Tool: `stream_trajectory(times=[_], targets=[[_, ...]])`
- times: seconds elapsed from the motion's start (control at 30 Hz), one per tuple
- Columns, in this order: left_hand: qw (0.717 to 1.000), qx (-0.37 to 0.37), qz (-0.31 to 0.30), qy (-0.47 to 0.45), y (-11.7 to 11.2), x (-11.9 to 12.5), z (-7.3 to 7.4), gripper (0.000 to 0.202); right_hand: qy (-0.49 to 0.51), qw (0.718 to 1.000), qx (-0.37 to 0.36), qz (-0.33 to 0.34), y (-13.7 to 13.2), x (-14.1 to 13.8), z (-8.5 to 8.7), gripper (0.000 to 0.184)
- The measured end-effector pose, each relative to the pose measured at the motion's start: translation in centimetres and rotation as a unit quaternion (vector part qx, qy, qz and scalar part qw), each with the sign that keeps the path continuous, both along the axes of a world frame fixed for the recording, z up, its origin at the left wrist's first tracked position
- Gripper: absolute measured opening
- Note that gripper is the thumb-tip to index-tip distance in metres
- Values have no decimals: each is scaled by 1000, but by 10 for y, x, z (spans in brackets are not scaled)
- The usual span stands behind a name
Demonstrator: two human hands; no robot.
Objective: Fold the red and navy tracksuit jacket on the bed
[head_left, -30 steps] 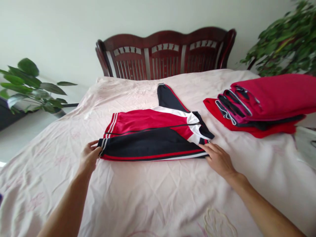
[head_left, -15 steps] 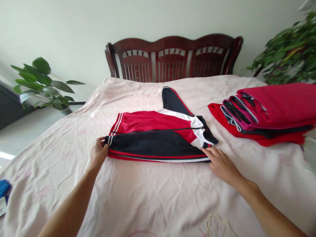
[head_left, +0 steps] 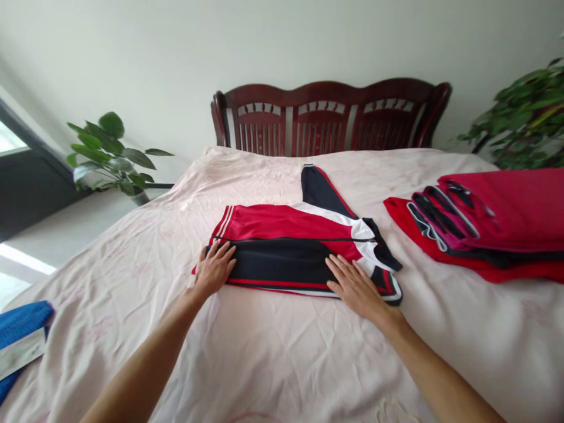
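Note:
A red, white and dark navy zip jacket (head_left: 268, 222) lies on the bed with its collar to the right. Its near sleeve (head_left: 277, 261) is folded over the front, along the body. The far sleeve (head_left: 324, 191) stretches out toward the headboard side. My left hand (head_left: 215, 269) rests flat on the cuff end of the folded sleeve, fingers spread, hiding the cuff. Near the shoulder, my right hand (head_left: 355, 285) lies flat on the same sleeve, its fingers extended.
A pile of folded red and dark clothes (head_left: 502, 211) sits at the right on the pale pink bedsheet (head_left: 282, 358). Blue fabric (head_left: 24, 323) with a whitish piece lies at the left edge. Behind are a dark wooden bench back (head_left: 326, 117) and leafy plants (head_left: 112, 150).
My left hand has let go of the sleeve cuff and now lies flat on it. My right hand has moved left from the shoulder edge onto the sleeve. The view has shifted slightly.

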State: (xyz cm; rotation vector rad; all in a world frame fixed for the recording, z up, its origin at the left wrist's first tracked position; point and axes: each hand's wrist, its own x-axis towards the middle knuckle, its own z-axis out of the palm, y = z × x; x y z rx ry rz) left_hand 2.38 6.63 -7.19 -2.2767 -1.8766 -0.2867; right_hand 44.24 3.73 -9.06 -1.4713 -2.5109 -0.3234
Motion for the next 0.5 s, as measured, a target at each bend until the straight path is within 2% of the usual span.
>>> stream_trajectory(times=[0.1, 0.3, 0.4, 0.5], targets=[[1000, -23, 11, -10, 7, -10, 0, 47, -1, 1000, 14, -21, 11, 17, -10, 57], [999, -26, 21, -17, 10, -5, 2, 48, -4, 1000, -6, -23, 14, 24, -9, 55], [999, -25, 23, -17, 9, -2, 2, 48, 1, 998, -48, -49, 18, 20, -3, 52], [999, -18, 29, -16, 7, 1, 1, 48, 24, 993, -42, -104, 23, -5, 14, 46]])
